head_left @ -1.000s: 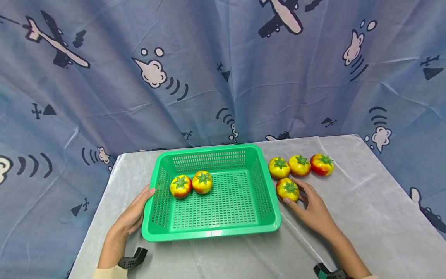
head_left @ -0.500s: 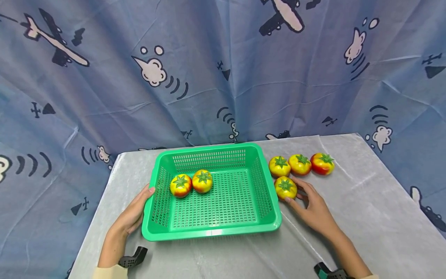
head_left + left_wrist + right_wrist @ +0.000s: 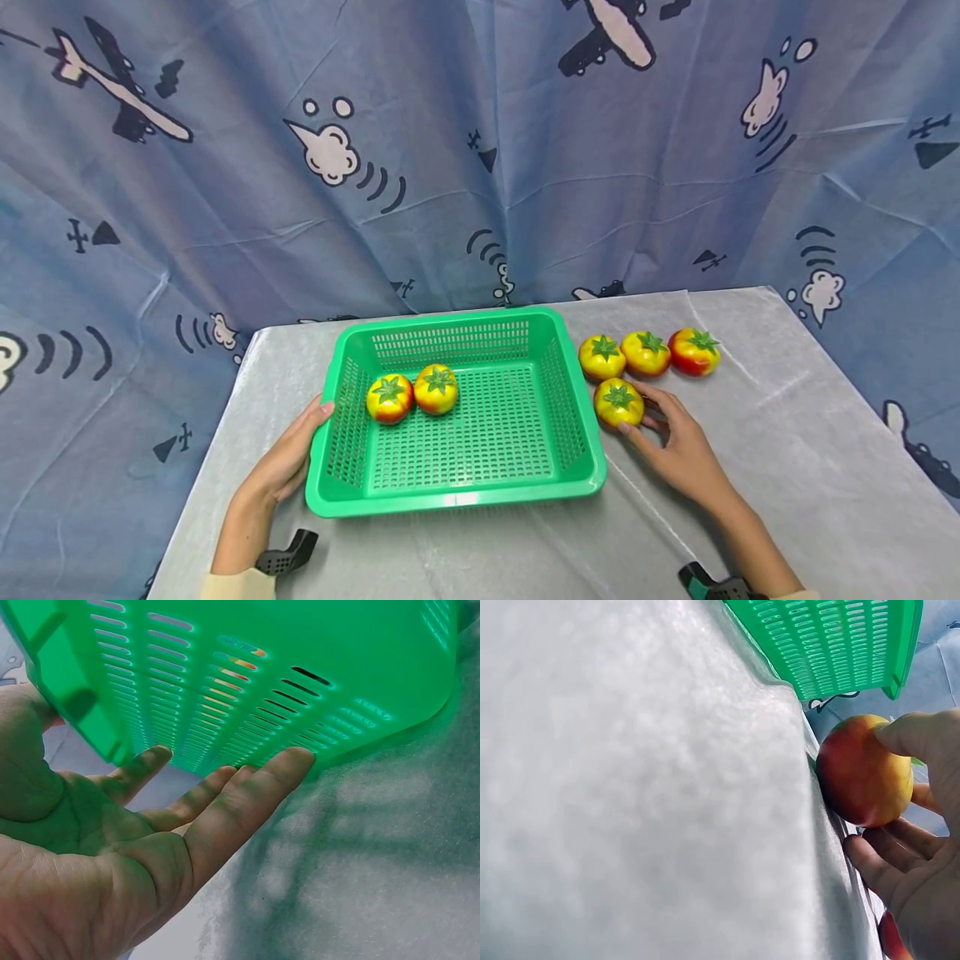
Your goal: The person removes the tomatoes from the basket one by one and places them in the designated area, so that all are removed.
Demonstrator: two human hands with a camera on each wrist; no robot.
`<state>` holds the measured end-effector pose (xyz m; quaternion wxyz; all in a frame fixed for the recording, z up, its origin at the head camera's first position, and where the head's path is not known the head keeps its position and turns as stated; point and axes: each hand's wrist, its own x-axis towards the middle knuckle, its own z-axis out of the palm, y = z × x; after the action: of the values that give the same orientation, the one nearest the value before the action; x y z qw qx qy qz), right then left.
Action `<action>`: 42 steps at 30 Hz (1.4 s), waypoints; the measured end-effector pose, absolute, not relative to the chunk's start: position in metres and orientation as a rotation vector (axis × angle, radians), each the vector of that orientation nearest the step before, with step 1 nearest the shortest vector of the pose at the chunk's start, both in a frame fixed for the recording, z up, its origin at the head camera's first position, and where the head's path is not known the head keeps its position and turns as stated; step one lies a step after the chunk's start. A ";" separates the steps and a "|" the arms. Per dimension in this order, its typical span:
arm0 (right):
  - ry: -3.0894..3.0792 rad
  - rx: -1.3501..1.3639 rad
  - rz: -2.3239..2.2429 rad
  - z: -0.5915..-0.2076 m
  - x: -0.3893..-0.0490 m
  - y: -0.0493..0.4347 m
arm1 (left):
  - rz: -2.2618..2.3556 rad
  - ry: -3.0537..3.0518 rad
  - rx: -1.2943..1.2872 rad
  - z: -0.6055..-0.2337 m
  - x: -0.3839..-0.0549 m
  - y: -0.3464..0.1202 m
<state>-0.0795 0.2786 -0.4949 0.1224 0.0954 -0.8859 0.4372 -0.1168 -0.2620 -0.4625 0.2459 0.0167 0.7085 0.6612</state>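
A green plastic basket with slotted walls lies on the table, two yellow-red tomatoes side by side in its left part. My left hand holds the basket's left side, thumb over the rim; in the left wrist view its fingers reach along the outer slotted wall. Just outside the basket's right side, my right hand grips a tomato with a green star-shaped top. In the right wrist view the thumb lies on this tomato's upper side and fingers curl below it.
Behind the right hand, three more tomatoes stand in a row beside the basket's back right corner. A pale grey cloth covers the table. A blue curtain with printed planes hangs right behind the table's far edge.
The tomato in my right hand has shifted slightly left, then a little back to the right, close by the basket wall. My left hand and the basket stay in place.
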 end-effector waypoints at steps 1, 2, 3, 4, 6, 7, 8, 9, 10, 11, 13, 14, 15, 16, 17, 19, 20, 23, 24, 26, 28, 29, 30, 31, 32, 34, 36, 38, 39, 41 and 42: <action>-2.590 0.271 1.269 -0.495 -0.080 0.279 | 1.801 1.937 0.043 -0.462 -0.117 -0.262; -2.597 0.264 1.264 -0.495 -0.080 0.279 | 1.800 1.940 0.038 -0.461 -0.117 -0.262; -2.604 0.256 1.260 -0.494 -0.080 0.279 | 1.801 1.941 0.036 -0.461 -0.117 -0.261; -2.614 0.247 1.258 -0.494 -0.080 0.278 | 1.803 1.940 0.034 -0.461 -0.117 -0.261; -2.626 0.233 1.260 -0.493 -0.079 0.278 | 1.804 1.944 0.035 -0.461 -0.117 -0.261; -2.629 0.230 1.264 -0.492 -0.079 0.277 | 1.805 1.945 0.037 -0.461 -0.116 -0.261; -2.630 0.229 1.269 -0.492 -0.079 0.277 | 1.803 1.946 0.041 -0.461 -0.116 -0.261; -2.631 0.229 1.271 -0.491 -0.079 0.277 | 1.802 1.947 0.044 -0.461 -0.116 -0.261; -2.631 0.230 1.274 -0.491 -0.079 0.277 | 1.803 1.948 0.045 -0.461 -0.116 -0.261; -2.631 0.233 1.273 -0.490 -0.080 0.277 | 1.802 1.948 0.046 -0.461 -0.117 -0.262; -2.620 0.236 1.280 -0.489 -0.081 0.278 | 1.809 1.945 0.046 -0.462 -0.118 -0.262; -2.615 0.234 1.283 -0.488 -0.082 0.279 | 1.814 1.942 0.049 -0.462 -0.118 -0.262; -2.609 0.230 1.285 -0.486 -0.082 0.279 | 1.819 1.936 0.052 -0.462 -0.119 -0.262; -2.602 0.224 1.288 -0.485 -0.083 0.280 | 1.824 1.929 0.058 -0.463 -0.120 -0.262; -2.597 0.218 1.282 -0.484 -0.083 0.281 | 1.826 1.924 0.065 -0.463 -0.121 -0.262; -2.592 0.212 1.274 -0.482 -0.083 0.282 | 1.829 1.917 0.069 -0.463 -0.121 -0.262; -2.594 0.213 1.268 -0.481 -0.083 0.283 | 1.828 1.916 0.070 -0.464 -0.121 -0.262; -2.601 0.226 1.235 -0.479 -0.084 0.282 | 1.824 1.916 0.067 -0.464 -0.120 -0.263; -2.604 0.230 1.223 -0.478 -0.084 0.281 | 1.823 1.917 0.067 -0.465 -0.120 -0.263; -2.600 0.238 1.201 -0.476 -0.084 0.280 | 1.824 1.917 0.070 -0.465 -0.120 -0.263; -2.591 0.254 1.177 -0.473 -0.085 0.277 | 1.829 1.912 0.074 -0.466 -0.119 -0.263; -2.583 0.265 1.167 -0.471 -0.085 0.276 | 1.828 1.913 0.074 -0.466 -0.119 -0.263; -2.573 0.279 1.161 -0.470 -0.086 0.275 | 1.832 1.913 0.074 -0.467 -0.119 -0.263; -2.562 0.292 1.156 -0.467 -0.086 0.274 | 1.834 1.911 0.077 -0.467 -0.118 -0.262; -2.556 0.304 1.149 -0.465 -0.085 0.273 | 1.835 1.909 0.080 -0.468 -0.118 -0.262; -2.549 0.328 1.144 -0.459 -0.086 0.271 | 1.833 1.904 0.093 -0.469 -0.117 -0.262; -2.546 0.358 1.147 -0.454 -0.087 0.268 | 1.836 1.900 0.101 -0.469 -0.115 -0.262; -2.543 0.390 1.152 -0.449 -0.088 0.265 | 1.837 1.904 0.107 -0.469 -0.114 -0.263; -2.541 0.407 1.156 -0.447 -0.089 0.263 | 1.838 1.905 0.110 -0.468 -0.113 -0.263; -2.531 0.439 1.163 -0.443 -0.091 0.260 | 1.843 1.907 0.116 -0.467 -0.114 -0.264; -2.525 0.453 1.169 -0.441 -0.091 0.259 | 1.843 1.905 0.120 -0.467 -0.115 -0.264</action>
<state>-0.0910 0.2589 -0.4413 0.1607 0.1586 -0.8840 0.4093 -0.1151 -0.2638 -0.4670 0.2417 0.0439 0.6967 0.6740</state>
